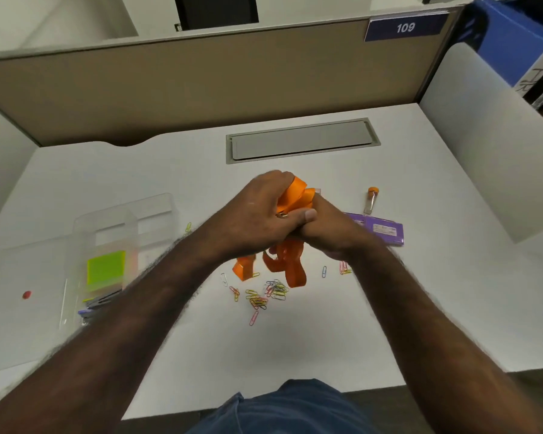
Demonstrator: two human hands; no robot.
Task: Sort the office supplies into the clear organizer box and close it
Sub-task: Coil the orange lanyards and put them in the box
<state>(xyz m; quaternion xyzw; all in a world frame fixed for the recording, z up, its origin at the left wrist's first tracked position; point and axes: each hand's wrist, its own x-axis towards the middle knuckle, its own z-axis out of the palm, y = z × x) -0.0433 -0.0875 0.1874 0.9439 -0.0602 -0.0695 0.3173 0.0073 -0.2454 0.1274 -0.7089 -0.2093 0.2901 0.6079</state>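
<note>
Leftmost, I see the clear organizer box, open, holding green sticky notes. Centre: my left hand and right hand both grasp an orange lanyard above scattered paper clips. Right: purple packet, small vial.

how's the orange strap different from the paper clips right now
The orange strap is one long ribbon, bunched up and held above the desk in the left hand and right hand; the paper clips are many small pieces lying scattered on the white desk, in mixed colours. Neither is in the clear organizer box.
</note>
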